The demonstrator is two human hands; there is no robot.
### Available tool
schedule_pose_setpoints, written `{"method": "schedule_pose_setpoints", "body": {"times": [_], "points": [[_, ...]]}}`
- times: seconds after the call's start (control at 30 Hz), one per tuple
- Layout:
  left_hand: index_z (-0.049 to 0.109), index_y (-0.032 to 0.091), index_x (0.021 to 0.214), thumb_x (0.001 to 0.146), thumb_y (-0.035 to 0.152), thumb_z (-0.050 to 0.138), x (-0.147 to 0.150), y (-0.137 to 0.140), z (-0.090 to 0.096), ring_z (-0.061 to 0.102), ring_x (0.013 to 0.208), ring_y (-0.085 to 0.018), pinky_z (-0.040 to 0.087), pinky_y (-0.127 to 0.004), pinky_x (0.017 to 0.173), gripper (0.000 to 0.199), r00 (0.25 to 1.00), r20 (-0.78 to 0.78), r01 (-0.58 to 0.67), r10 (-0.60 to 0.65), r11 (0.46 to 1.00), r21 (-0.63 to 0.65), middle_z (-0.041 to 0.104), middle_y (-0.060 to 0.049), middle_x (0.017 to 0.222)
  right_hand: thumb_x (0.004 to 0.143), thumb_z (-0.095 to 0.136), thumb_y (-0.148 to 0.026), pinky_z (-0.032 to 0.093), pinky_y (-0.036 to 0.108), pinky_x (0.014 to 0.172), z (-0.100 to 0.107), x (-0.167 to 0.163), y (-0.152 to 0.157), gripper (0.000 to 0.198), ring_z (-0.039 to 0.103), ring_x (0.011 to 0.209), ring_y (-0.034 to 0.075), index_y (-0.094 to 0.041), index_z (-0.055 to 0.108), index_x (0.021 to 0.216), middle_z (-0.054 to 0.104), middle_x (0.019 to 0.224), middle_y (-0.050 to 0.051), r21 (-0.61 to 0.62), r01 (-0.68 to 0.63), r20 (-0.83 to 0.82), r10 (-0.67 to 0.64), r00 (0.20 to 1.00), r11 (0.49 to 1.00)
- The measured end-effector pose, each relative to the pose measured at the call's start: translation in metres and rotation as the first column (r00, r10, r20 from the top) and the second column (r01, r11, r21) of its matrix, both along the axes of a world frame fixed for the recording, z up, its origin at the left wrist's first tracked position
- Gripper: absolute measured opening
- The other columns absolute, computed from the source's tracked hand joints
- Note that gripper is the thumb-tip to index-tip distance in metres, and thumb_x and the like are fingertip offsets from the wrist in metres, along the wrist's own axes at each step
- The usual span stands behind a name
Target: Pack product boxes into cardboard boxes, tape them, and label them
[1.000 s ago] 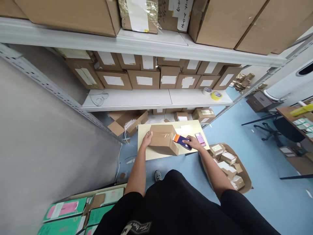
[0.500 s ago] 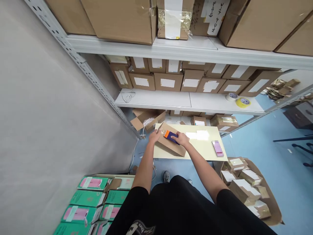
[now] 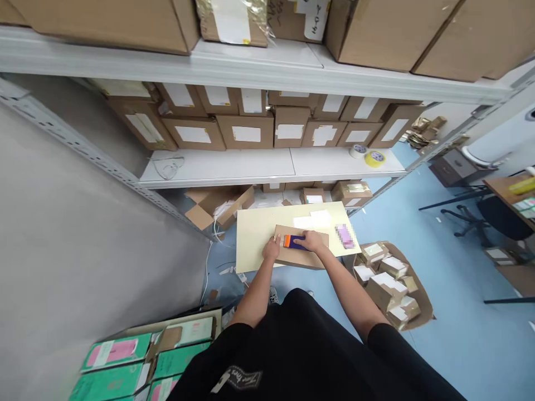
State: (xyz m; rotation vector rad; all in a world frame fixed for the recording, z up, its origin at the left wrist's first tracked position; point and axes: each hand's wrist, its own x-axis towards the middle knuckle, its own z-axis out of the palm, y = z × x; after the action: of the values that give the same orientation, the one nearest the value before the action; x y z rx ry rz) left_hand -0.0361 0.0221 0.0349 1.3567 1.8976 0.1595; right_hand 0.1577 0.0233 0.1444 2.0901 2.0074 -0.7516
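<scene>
A brown cardboard box (image 3: 297,258) lies at the front edge of a pale yellow table (image 3: 254,236). My left hand (image 3: 271,249) is closed on the left end of this box, with the thumb on top. In my right hand (image 3: 312,241) is a dark blue tape dispenser (image 3: 288,241) with an orange end, held flat against the box top. The orange end points left, toward my left hand. White paper sheets (image 3: 311,219) lie behind the box, and a pink blurred-out item (image 3: 345,236) is to the right.
A shelf rack (image 3: 217,167) with labelled boxes stands behind the table. Tape rolls (image 3: 375,159) sit on its middle shelf. An open carton (image 3: 219,206) is at back left. A large carton of parcels (image 3: 424,301) is at right; green boxes (image 3: 112,376) are at lower left.
The box has turned nearly straight to the table edge, and my hands have turned with it. The dispenser still lies on its top. The view has swung right.
</scene>
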Motion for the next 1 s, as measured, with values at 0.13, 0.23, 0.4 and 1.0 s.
{"method": "schedule_pose_setpoints", "body": {"times": [0.13, 0.23, 0.4, 1.0], "points": [[0.063, 0.020, 0.134, 0.101, 0.067, 0.022, 0.004, 0.001, -0.001, 0.067, 0.121, -0.035, 0.050, -0.045, 0.098, 0.071, 1.000, -0.007, 0.021, -0.021, 1.000, 0.009, 0.072, -0.022, 0.125, 0.087, 0.065, -0.070, 0.046, 0.028, 0.074, -0.001, 0.063, -0.017, 0.054, 0.072, 0.095, 0.026, -0.018, 0.076, 0.096, 0.078, 0.102, 0.014, 0.000, 0.071, 0.043, -0.071, 0.997, 0.997], [0.064, 0.021, 0.133, 0.101, 0.067, 0.023, 0.001, 0.003, -0.004, 0.067, 0.122, -0.035, 0.049, -0.045, 0.099, 0.069, 0.999, -0.003, 0.040, -0.039, 0.999, 0.015, 0.073, -0.020, 0.125, 0.084, 0.070, -0.068, 0.044, 0.030, 0.071, 0.008, 0.139, -0.040, 0.050, 0.071, 0.091, 0.027, -0.019, 0.076, 0.090, 0.077, 0.098, 0.015, -0.022, 0.148, 0.112, -0.145, 0.983, 0.989], [0.064, 0.019, 0.133, 0.100, 0.068, 0.023, 0.000, 0.008, -0.009, 0.065, 0.123, -0.037, 0.049, -0.047, 0.101, 0.072, 0.999, 0.008, 0.053, -0.053, 0.998, 0.023, 0.071, -0.022, 0.127, 0.087, 0.073, -0.054, 0.039, 0.035, 0.066, 0.025, 0.227, -0.077, 0.035, 0.069, 0.080, 0.028, -0.019, 0.076, 0.083, 0.074, 0.087, 0.018, -0.039, 0.268, 0.190, -0.256, 0.948, 0.963], [0.065, 0.023, 0.139, 0.103, 0.056, 0.042, -0.129, 0.045, 0.060, 0.067, 0.124, -0.025, 0.052, -0.034, 0.103, 0.054, 0.988, 0.106, -0.131, 0.112, 0.972, 0.195, 0.075, -0.009, 0.127, 0.087, 0.061, -0.073, 0.046, 0.029, 0.072, 0.067, -0.030, 0.004, 0.055, 0.071, 0.095, 0.027, -0.021, 0.077, 0.091, 0.078, 0.099, 0.014, 0.105, 0.006, -0.106, 0.006, 0.994, 0.994]]}}
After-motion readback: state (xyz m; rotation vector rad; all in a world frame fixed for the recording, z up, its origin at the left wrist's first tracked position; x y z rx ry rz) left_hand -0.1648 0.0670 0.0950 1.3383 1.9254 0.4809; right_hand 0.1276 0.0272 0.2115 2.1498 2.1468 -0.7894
